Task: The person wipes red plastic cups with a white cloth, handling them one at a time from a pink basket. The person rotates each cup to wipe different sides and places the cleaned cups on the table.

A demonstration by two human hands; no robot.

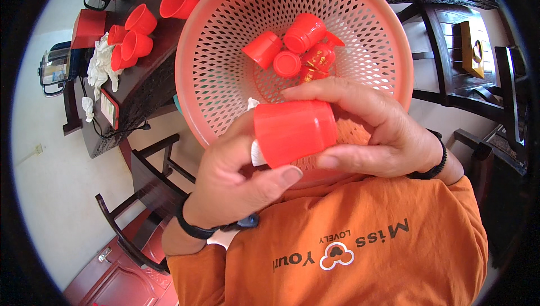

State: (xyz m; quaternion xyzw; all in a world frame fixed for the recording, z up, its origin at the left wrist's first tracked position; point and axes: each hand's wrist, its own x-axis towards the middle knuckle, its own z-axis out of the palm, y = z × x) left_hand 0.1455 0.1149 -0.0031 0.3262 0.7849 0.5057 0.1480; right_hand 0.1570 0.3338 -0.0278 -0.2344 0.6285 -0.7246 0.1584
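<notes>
Both my hands grip one red plastic cup (293,130), tilted on its side in front of my chest. At its mouth end, my left hand (236,175) holds the rim with the thumb outside. A bit of white tissue (256,154) sticks out there; how far it reaches inside is hidden. My right hand (375,133) spans the base end with fingers and thumb. Below the cup stands a large pink perforated plastic basket (187,78). Several red cups (304,33) lie loose at its bottom, some bearing gold print.
At the left, a dark wooden table (139,82) carries more red cups (141,19), crumpled white tissues (101,63), a red box (88,27) and a phone (109,108). Wooden chairs stand at the lower left (156,175) and right (438,57). A yellow tissue box (471,50) is at the right.
</notes>
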